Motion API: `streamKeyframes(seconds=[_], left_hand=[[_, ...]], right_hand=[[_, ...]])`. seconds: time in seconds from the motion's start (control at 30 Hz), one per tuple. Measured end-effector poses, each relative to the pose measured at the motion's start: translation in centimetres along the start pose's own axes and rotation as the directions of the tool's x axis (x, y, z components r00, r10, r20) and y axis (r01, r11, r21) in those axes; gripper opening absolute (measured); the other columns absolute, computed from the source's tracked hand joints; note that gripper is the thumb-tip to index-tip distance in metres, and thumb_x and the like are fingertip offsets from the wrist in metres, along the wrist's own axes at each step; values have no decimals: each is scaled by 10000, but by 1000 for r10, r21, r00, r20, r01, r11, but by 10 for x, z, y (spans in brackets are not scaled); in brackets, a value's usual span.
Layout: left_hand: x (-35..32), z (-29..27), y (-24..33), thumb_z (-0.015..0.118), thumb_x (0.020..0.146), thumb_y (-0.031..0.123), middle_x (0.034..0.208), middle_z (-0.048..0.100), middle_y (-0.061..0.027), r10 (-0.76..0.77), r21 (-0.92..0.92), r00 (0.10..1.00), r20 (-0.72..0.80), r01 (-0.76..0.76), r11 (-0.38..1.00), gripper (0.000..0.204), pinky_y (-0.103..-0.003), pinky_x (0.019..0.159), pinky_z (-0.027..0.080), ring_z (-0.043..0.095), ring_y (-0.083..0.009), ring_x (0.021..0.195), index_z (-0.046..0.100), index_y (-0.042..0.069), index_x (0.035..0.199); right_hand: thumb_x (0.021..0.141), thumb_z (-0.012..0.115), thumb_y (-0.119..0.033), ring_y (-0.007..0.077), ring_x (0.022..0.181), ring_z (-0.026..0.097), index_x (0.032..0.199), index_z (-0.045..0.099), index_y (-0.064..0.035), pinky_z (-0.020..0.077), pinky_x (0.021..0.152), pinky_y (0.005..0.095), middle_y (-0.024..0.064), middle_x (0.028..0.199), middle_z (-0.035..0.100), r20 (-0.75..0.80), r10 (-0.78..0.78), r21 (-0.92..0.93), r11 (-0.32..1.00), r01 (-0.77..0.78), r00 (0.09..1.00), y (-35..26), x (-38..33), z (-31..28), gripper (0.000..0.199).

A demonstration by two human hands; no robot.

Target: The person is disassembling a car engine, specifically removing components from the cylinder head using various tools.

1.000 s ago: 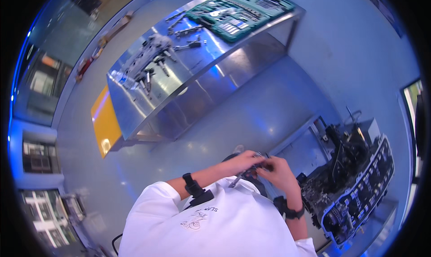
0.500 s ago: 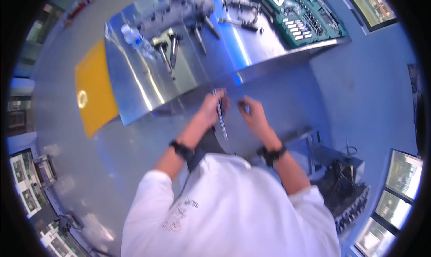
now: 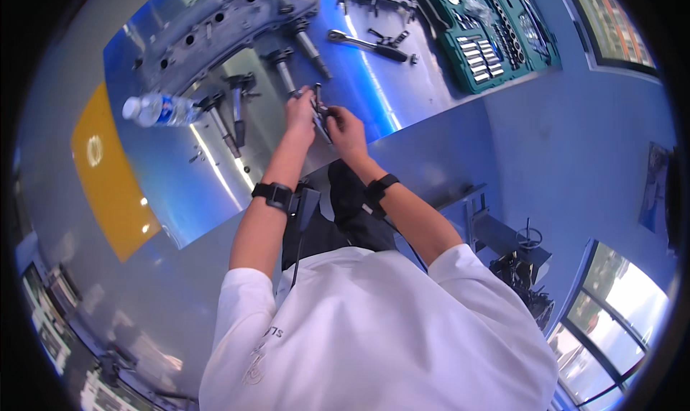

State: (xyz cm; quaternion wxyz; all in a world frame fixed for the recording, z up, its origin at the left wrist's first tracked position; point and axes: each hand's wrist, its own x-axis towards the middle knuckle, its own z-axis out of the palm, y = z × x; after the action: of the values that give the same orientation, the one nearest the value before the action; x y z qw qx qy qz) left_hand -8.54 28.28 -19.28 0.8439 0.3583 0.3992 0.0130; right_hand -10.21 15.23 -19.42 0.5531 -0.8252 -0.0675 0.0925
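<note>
Hands, left (image 3: 300,113) and right (image 3: 345,129), hold 1 slim dark metal part (image 3: 320,115).

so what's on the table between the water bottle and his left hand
In the head view, dark long-stemmed parts lie between the water bottle and the left hand.

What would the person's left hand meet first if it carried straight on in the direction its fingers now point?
Probably the dark ignition coil lying just beyond the left hand on the steel table, then the grey engine cover; depth is hard to judge here.
</note>
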Motion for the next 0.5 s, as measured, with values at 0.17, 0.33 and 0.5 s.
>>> streamKeyframes(seconds=[0.17,0.33,0.5], left_hand=[[-4,20,6,566,1013,242,911,590,-25,55,289,987,-148,-10,957,204,-352,656,503,616,-156,833,558,79,1137],[-25,5,5,533,1036,232,922,594,-39,257,345,943,-212,-174,922,166,-338,656,518,619,-151,833,560,71,1065],[-13,-64,7,605,956,186,1007,640,-120,431,641,837,-339,-130,756,259,-399,750,540,651,-263,902,582,-6,1129]], right_hand=[[878,552,-27,411,1005,635,1092,642,23,494,891,428,219,1063,666,8,-10,51,999,10,1000,0,12,-5,237],[864,581,-67,395,1106,594,1135,625,5,474,943,431,196,1196,626,70,20,99,995,-27,997,0,13,-8,284],[861,603,-114,370,975,621,1101,630,2,511,852,419,194,1118,624,3,-87,-7,996,87,996,16,-28,-49,268]])
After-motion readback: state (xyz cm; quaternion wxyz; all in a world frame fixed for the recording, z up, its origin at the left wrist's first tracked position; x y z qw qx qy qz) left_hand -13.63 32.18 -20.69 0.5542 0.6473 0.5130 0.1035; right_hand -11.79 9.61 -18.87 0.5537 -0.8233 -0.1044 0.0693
